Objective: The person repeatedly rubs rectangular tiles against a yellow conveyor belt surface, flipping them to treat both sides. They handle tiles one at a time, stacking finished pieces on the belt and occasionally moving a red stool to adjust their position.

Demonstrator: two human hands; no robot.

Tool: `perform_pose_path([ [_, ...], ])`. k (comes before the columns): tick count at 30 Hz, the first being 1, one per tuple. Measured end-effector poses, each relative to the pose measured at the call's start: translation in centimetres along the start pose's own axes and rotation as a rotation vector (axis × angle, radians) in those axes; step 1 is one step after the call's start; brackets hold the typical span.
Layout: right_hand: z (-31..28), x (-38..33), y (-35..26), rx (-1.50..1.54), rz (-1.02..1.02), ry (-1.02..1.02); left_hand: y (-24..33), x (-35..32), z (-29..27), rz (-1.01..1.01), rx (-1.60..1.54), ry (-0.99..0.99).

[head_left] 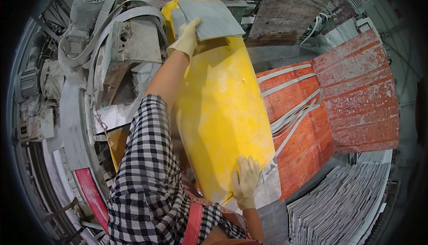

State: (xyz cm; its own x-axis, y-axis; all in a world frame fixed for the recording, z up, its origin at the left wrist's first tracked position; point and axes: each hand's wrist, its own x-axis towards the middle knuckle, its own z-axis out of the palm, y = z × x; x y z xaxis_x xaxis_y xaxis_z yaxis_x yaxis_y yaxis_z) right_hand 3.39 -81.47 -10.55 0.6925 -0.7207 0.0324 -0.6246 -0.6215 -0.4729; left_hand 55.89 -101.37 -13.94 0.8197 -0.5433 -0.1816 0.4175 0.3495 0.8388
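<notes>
Left hand (185, 39): in the head view, at 11 o'clock, in a pale glove; closed on the left edge of the panel, with a digit laid over its upper face; whatever is under the panel cannot be seen.
Panel (218, 20): grey, flat, four-sided, at 12 o'clock, above the far end of the cover; a shadow falls just below its near edge.
Second panel (177, 18): paler grey, showing at the first one's 10 o'clock edge, partly beneath it, close to the left fingers.
Right hand (246, 181): at 5 o'clock, also gloved; palm down and flat, fingers straight and nearly side by side, thumb held apart; it rests on the near right part of the cover and grips nothing.
Cover (223, 98): yellow, dusted with white, running from 12 down to 6 o'clock.
Sleeve (145, 156): black-and-white check, on the left arm, from 7 o'clock upward.
Orange board (298, 127): at 3 to 4 o'clock, just beside the cover, with pale straps (296, 115) across it.
Stack (336, 207): thin grey sheets, at 4 o'clock.
Machine (136, 42): dusty, at 10 o'clock.
Brown board (292, 9): at 1 o'clock.
</notes>
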Motion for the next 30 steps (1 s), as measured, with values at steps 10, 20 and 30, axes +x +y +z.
perform_pose_path([
  [10, -0.3, 1.1, 0.0, -0.063, 0.01, -0.023, 2.2, 2.4, -0.8, -0.019, 0.653, 0.348],
  [20, 0.1, 0.5, 1.2, -0.006, 0.009, -0.028, 2.1, 2.0, 2.8, 0.699, 1.941, 0.579],
  [30, 0.8, 0.2, 1.7, -0.035, -0.003, 0.019, -6.4, 2.9, 10.1, 0.91, 2.0, -0.386],
])
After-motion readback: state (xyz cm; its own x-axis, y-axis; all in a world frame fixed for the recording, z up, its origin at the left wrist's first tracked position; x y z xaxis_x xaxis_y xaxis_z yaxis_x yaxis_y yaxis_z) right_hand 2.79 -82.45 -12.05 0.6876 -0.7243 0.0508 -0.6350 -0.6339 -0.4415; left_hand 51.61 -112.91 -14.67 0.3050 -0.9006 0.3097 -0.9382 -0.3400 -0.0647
